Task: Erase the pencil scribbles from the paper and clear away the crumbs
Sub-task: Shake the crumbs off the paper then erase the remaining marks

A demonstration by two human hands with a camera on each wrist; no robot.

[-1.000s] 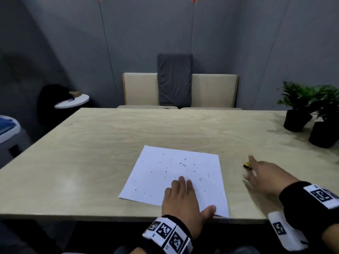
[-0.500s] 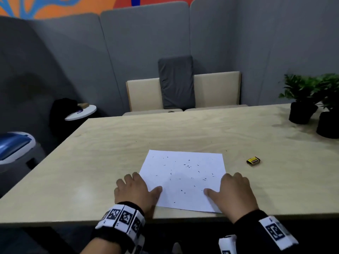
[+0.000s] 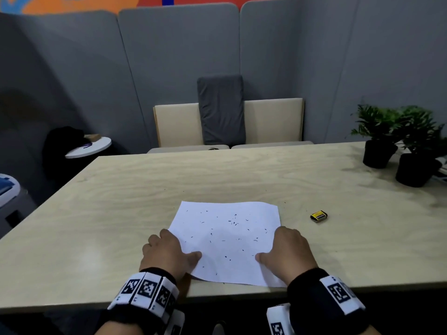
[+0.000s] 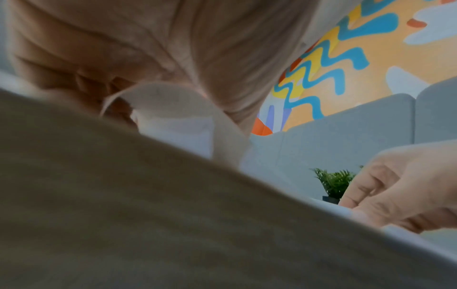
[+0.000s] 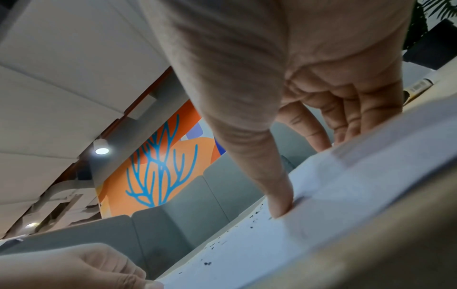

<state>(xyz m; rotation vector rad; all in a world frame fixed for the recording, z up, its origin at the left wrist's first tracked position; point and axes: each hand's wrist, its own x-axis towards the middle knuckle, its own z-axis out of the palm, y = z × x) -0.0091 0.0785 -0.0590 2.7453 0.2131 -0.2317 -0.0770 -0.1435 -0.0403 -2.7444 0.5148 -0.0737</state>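
Note:
A white paper [image 3: 227, 238] lies near the front edge of the wooden table [image 3: 121, 201], strewn with dark eraser crumbs [image 3: 233, 222]. My left hand [image 3: 180, 246] holds its left edge, thumb on top and fingers curled at the rim. My right hand [image 3: 275, 245] holds the right edge the same way. In the right wrist view the thumb [image 5: 279, 195] presses on the paper [image 5: 247, 254] and the fingers reach past its raised edge. The yellow-and-black eraser [image 3: 318, 215] lies alone on the table, right of the paper.
Two potted plants [image 3: 379, 141] [image 3: 416, 163] stand at the table's far right corner. A cream bench with a grey cushion [image 3: 221, 110] sits behind the table. A small round side table [image 3: 89, 147] is off to the left.
A second ago my left hand lay flat on the paper and my right hand was at the eraser. Both hands have since moved to the paper's side edges; the eraser stays on the table.

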